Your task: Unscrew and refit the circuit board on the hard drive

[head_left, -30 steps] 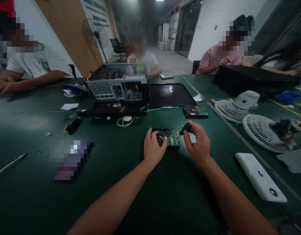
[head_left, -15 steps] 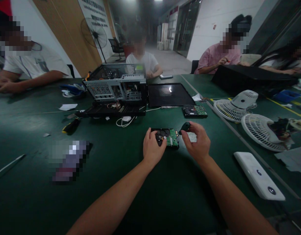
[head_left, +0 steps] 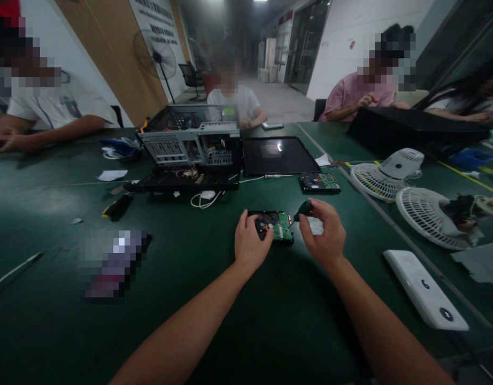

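Left hand [head_left: 250,243] lies over the left end of a black hard drive [head_left: 282,227] whose green circuit board faces up, fingers curled down on its top and clamped there, pinning it flat to the dark green bench [head_left: 190,289]. Right hand [head_left: 324,235] is just to the right of the drive, its fingertips pinched together on the dark green handle of a small green-handled screwdriver [head_left: 305,208]. The shaft slants down and to the left to the drive's right edge; the tip is too small to make out.

Behind the drive and a little to the right lies a second black hard drive with a green board [head_left: 319,182]. Further behind it, to the left, stands an open grey metal computer case [head_left: 190,141], with a flat black side panel [head_left: 278,155] beside it and a coiled white cable [head_left: 206,198] between the case and the drive. Well to the right of the drive lie two round white fan grilles [head_left: 426,216] and a long white flat device [head_left: 425,289]. Well to its left lies a black-and-yellow tool [head_left: 117,206]. Other people sit along the far side.
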`<move>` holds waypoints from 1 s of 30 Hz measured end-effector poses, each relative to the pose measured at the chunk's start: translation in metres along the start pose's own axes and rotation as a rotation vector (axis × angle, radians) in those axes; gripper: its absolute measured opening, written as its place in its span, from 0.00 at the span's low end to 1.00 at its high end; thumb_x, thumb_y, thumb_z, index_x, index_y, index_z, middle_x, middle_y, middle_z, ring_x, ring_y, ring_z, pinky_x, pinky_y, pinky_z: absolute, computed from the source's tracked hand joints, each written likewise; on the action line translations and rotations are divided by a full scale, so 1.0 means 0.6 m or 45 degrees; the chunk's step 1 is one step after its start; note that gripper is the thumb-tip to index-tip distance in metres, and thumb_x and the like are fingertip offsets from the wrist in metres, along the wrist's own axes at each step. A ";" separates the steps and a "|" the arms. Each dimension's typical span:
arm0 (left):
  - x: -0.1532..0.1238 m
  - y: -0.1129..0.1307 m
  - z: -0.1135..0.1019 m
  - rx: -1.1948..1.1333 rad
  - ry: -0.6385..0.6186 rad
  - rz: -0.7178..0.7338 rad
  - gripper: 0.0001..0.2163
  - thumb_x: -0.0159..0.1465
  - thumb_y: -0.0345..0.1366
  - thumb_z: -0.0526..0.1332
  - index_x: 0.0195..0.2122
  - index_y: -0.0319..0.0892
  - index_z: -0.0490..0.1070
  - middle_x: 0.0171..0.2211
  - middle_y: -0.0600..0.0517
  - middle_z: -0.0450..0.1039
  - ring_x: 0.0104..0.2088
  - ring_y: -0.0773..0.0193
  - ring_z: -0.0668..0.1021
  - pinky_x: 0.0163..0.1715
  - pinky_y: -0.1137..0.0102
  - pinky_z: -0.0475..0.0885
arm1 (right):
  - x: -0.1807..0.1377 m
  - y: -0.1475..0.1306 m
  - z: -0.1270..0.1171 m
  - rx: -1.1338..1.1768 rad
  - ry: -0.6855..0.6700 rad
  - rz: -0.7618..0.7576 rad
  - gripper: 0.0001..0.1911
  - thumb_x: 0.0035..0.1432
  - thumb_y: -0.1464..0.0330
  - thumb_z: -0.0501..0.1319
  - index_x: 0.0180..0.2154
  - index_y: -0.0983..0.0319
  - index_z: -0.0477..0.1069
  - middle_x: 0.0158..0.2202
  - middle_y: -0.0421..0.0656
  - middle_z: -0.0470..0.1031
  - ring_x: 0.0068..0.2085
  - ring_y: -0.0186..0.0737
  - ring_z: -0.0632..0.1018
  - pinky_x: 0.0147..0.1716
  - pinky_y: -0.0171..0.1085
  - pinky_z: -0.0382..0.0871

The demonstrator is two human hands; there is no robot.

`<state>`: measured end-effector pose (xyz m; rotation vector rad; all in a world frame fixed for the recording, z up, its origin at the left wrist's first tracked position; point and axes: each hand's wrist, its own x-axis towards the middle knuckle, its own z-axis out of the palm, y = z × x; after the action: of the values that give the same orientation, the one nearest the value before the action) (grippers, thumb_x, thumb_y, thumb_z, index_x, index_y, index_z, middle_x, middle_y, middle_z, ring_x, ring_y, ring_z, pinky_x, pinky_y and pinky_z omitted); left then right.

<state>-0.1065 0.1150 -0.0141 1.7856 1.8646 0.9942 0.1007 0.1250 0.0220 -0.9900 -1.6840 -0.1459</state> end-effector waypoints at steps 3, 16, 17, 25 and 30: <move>0.000 0.000 0.000 -0.002 -0.006 -0.002 0.24 0.66 0.44 0.67 0.61 0.43 0.70 0.73 0.38 0.58 0.72 0.43 0.65 0.71 0.51 0.63 | -0.001 0.001 0.004 0.057 0.004 0.010 0.30 0.64 0.73 0.67 0.64 0.55 0.65 0.62 0.50 0.75 0.51 0.47 0.84 0.45 0.47 0.86; 0.001 0.000 0.001 -0.003 0.011 0.007 0.23 0.65 0.43 0.68 0.60 0.43 0.70 0.72 0.38 0.60 0.72 0.44 0.65 0.70 0.51 0.63 | 0.003 -0.008 -0.003 0.011 -0.031 0.027 0.25 0.64 0.71 0.66 0.60 0.55 0.65 0.57 0.51 0.75 0.52 0.50 0.82 0.43 0.51 0.86; 0.000 0.001 0.001 0.001 0.010 0.004 0.23 0.65 0.43 0.68 0.60 0.43 0.70 0.72 0.38 0.60 0.72 0.44 0.65 0.70 0.51 0.63 | 0.004 -0.009 -0.003 -0.017 -0.022 0.024 0.24 0.64 0.71 0.66 0.60 0.55 0.65 0.56 0.50 0.75 0.50 0.49 0.82 0.42 0.50 0.86; 0.000 0.001 0.002 0.014 0.026 0.022 0.22 0.66 0.44 0.67 0.59 0.42 0.70 0.72 0.37 0.60 0.72 0.44 0.65 0.71 0.52 0.63 | 0.010 -0.013 -0.009 -0.033 -0.039 -0.034 0.24 0.63 0.72 0.67 0.59 0.55 0.66 0.55 0.49 0.74 0.48 0.46 0.80 0.34 0.43 0.84; 0.000 0.001 0.001 0.007 0.017 0.020 0.23 0.66 0.44 0.67 0.60 0.43 0.70 0.72 0.38 0.60 0.72 0.44 0.65 0.70 0.51 0.63 | 0.005 -0.011 -0.007 -0.128 -0.040 0.020 0.23 0.64 0.68 0.68 0.57 0.55 0.66 0.49 0.45 0.76 0.33 0.38 0.78 0.37 0.46 0.81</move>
<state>-0.1056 0.1150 -0.0139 1.8037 1.8660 1.0100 0.0995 0.1198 0.0286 -1.0853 -1.7108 -0.2073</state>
